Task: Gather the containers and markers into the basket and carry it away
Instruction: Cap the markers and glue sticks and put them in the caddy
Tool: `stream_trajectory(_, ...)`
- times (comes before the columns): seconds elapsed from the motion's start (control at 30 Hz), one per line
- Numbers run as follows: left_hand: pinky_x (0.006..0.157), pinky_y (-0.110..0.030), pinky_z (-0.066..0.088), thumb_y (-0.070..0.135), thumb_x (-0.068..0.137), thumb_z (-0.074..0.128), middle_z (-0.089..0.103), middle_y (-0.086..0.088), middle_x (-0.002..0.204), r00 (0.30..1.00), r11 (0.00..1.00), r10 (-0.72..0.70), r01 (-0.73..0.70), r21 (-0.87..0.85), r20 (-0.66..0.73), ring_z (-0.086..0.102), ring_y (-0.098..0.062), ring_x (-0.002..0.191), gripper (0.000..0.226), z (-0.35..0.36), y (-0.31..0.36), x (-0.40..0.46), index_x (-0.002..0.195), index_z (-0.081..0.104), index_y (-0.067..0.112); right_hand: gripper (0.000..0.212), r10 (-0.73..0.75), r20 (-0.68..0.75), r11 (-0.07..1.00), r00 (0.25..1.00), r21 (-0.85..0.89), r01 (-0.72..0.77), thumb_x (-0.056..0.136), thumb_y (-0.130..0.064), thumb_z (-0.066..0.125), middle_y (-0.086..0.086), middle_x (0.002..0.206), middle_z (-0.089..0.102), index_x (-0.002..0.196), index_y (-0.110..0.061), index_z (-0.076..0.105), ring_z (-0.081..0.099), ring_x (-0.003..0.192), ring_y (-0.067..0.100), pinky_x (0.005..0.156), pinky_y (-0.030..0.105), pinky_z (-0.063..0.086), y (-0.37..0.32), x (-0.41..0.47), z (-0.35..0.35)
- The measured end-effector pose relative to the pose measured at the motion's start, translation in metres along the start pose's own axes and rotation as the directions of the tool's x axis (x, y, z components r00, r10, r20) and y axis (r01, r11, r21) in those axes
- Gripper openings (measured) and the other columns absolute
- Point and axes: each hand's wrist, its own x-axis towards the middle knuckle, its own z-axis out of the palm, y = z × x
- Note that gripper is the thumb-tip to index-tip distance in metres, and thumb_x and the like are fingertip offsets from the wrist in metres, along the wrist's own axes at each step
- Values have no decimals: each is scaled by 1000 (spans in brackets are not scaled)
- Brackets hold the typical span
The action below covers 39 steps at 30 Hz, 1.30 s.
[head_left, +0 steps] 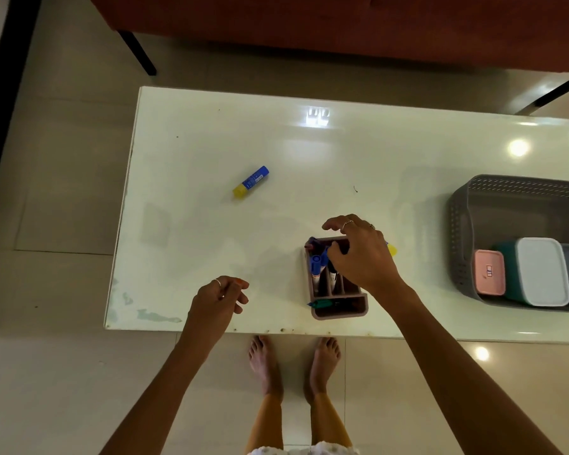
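arms bare | rings both hands | feet bare | perhaps white shorts

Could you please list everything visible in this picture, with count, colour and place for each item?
table: one, glossy white, centre of view
basket: one, grey perforated, right end of the table
lidded containers: at least three in the basket, pink, teal with white lid, blue-grey
organiser tray: one, mauve with compartments, near front edge
markers: several in the tray, blue, green, others unclear
glue stick: one, blue with yellow cap, lying left of centre
yellow-tipped item: one, mostly hidden behind the right hand
sofa: one, red-brown, beyond the table
feet: two, bare, on the tiled floor
left hand: loosely curled, holding nothing visible
right hand: over the tray, fingers on a blue marker
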Motion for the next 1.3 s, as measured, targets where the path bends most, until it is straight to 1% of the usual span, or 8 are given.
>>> stream_trajectory(0.2,60,-25,40,17,97,44,66,2,74,1000,1000,18,-18,-4,25,58,-12,60,23,-9,12,18,91,67,17,25,-130,-30,991,991,22,131,85,-16,56,2,118,61,109,-16,63,56,108,21,97,32,40,-43,34,0)
stream_trajectory(0.43,58,-20,40,17,96,44,66,2,74,1000,998,12,-10,-57,22,58,-6,58,23,-26,12,33,92,67,16,43,-182,321,898,929,-331,290,89,-9,47,5,137,45,132,-15,47,47,120,28,98,37,39,-95,114,48)
stream_trajectory(0.63,54,-12,42,16,96,45,66,3,72,1000,995,-6,4,-101,-17,55,4,48,23,-45,2,49,92,67,15,55,-172,302,812,938,-495,308,88,-5,46,7,141,38,140,-18,37,38,131,31,100,40,38,-103,158,85)
stream_trajectory(0.83,59,-22,40,17,95,45,65,4,71,998,993,-55,51,-108,-34,55,5,47,23,-58,-5,58,91,67,17,57,-206,277,744,938,-578,334,85,-1,49,8,138,42,139,-18,39,33,134,33,100,40,34,-90,158,106)
stream_trajectory(0.97,56,-16,41,16,95,44,65,3,72,997,993,-62,58,-106,-34,55,3,49,23,-58,-5,57,91,67,15,56,-144,299,728,943,-613,306,87,-4,52,7,130,48,138,-21,38,46,123,30,93,38,38,-81,147,108)
stream_trajectory(1.13,58,-21,39,15,96,44,65,0,74,998,994,-58,57,-92,-7,57,-10,61,23,-48,1,54,94,67,13,32,-56,387,900,920,-380,215,88,-13,51,6,113,60,119,-18,51,58,106,29,75,32,38,-88,121,89)
stream_trajectory(1.23,56,-18,40,15,97,43,65,-1,74,999,997,-32,32,-67,12,57,-10,61,23,-37,6,52,94,66,13,25,-86,288,996,954,23,82,89,-22,57,4,103,64,113,-15,51,62,94,26,76,35,48,-98,86,56)
stream_trajectory(1.3,53,-14,41,15,97,43,65,0,74,999,998,-27,29,-59,36,57,-9,60,23,-28,11,49,93,66,14,22,-126,151,951,980,298,76,88,-24,60,-2,99,66,108,-20,51,64,91,15,79,26,53,-98,48,28)
